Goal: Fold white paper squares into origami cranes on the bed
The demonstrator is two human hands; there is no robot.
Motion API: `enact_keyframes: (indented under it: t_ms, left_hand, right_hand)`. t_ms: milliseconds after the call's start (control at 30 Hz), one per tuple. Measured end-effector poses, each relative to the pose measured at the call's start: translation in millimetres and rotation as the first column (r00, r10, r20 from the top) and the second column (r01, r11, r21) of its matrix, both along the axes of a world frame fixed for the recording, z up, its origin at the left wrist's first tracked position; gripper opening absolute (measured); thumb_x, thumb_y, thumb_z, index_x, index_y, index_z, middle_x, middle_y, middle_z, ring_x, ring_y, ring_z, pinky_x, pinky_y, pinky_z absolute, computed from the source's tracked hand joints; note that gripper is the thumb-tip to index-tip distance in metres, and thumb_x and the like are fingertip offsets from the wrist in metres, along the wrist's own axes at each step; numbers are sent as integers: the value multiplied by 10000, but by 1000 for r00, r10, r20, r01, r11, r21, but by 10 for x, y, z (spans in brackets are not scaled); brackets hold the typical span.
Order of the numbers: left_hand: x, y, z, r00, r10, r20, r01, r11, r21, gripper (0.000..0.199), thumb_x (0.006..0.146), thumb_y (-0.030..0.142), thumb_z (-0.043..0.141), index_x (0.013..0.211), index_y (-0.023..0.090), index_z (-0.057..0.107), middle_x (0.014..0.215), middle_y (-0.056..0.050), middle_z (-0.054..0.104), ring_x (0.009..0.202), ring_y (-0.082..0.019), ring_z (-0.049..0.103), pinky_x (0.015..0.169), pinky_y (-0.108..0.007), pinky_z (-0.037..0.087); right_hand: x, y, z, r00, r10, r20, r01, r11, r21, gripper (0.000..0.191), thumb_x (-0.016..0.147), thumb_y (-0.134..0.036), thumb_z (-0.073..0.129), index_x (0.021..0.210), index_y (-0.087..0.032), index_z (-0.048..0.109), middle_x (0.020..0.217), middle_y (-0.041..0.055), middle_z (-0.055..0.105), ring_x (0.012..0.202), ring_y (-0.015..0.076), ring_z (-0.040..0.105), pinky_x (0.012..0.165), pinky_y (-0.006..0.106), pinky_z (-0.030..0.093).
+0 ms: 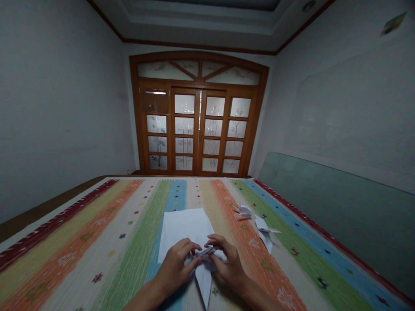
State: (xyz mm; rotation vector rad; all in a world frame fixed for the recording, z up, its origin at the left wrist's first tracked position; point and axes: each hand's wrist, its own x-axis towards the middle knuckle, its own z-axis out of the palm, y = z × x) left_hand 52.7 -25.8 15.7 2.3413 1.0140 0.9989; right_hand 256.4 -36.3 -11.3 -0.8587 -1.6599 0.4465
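A piece of folded white paper (203,283) is held between my two hands, low in the middle of the head view. One long pointed end of it reaches down toward me. My left hand (178,263) pinches it from the left with thumb and fingers. From the right, my right hand (226,259) grips its upper part, thumb below and fingertips above. My fingers cover some of the folds. Just beyond my hands lies a flat stack or sheet of white paper (184,224) on the striped tablecloth (139,250).
Two folded paper figures, one (243,211) farther off and another (265,229) nearer, sit to the right. A pale green board or bench back (324,194) runs along the table's right side. Wooden glazed doors (199,129) stand beyond the far edge.
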Motion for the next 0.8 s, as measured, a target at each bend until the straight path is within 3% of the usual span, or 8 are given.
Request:
enact_keyframes:
  t_ms: [200, 367, 633, 800]
  left_hand:
    - [9, 2, -39, 994, 49, -100, -52, 998, -26, 104, 807, 124, 704, 863, 210, 722, 940, -59, 669, 927, -241, 612, 814, -333, 469]
    - [7, 33, -88, 992, 55, -110, -61, 997, -53, 81, 804, 128, 699, 824, 203, 717, 932, -58, 666, 940, -250, 590, 835, -346, 449]
    - [14, 43, -60, 999, 53, -6, -53, 996, -73, 100, 854, 155, 626, 837, 201, 713, 899, -67, 671, 913, -251, 615, 819, -344, 453]
    - [38, 30, -25, 994, 39, 103, -28, 993, -113, 139, 822, 130, 617, 878, 206, 719, 859, -56, 692, 830, -233, 638, 770, -323, 466]
  right_hand:
    - [-23, 22, 1, 996, 84, -38, -90, 973, -211, 476, 771, -100, 630, 1225, -240, 607, 973, 58, 732, 845, 206, 726, 780, 328, 602]
    - [-19, 58, 53, 993, 112, -36, -117, 926, -359, 382, 732, -99, 627, 1093, -218, 659, 836, 30, 723, 789, 216, 709, 760, 340, 573]
    - [-40, 47, 76, 985, 117, -125, -153, 931, -332, 259, 763, -159, 667, 1019, -200, 665, 842, 50, 741, 795, 229, 720, 743, 328, 571]
    - [-30, 53, 45, 993, 100, -57, -112, 955, -276, 82, 822, -206, 647, 878, -190, 705, 818, 71, 747, 784, 230, 722, 713, 305, 568]
